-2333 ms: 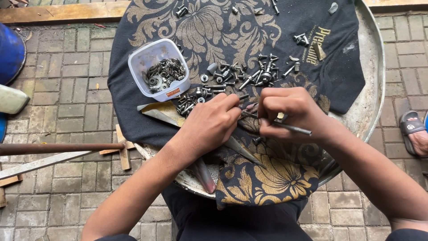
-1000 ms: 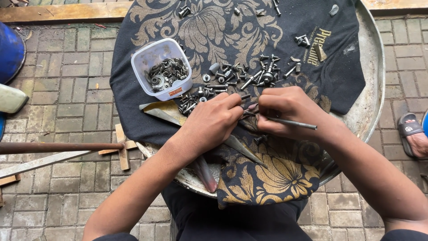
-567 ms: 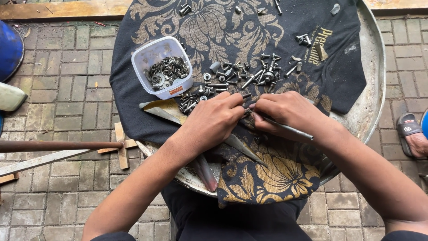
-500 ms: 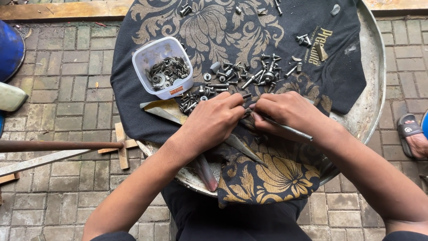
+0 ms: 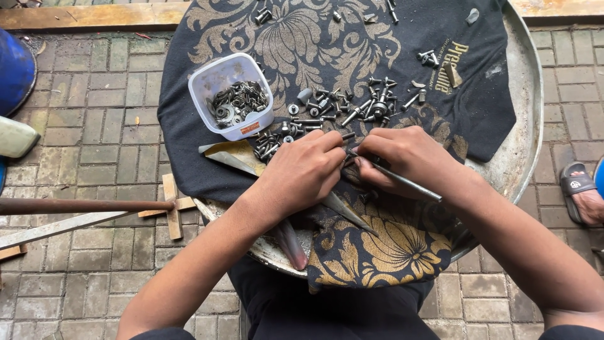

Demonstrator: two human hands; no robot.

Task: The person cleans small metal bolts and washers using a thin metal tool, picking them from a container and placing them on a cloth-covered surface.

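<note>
While both hands meet over the black, gold-patterned cloth [image 5: 270, 38] spread on the round metal tray [image 5: 525, 132], little has shifted against the pictures of a moment ago: the plastic tub [image 5: 231, 94] of small metal parts sits where it did, and only the thin metal rod [image 5: 402, 182] has changed, its free end swinging from nearly level to a downward slant. That reads as steady fiddling at one spot, not a move to a new piece. The right hand [image 5: 412, 157] is closed around the rod, fingers curled over its upper length. The left hand [image 5: 308, 173] is curled too, fingertips pinched at the same spot just below the tub's right side; whatever small piece it may pinch is hidden, so I cannot tell what it holds. The rod's long axis runs diagonally, its working end pointing up and left towards the meeting fingertips and the heap of loose bolts and screws [image 5: 333, 113] right of the tub, its tail pointing down and right along the right wrist. A flat pointed blade [image 5: 239, 156] lies under the left hand, below the tub.
</note>
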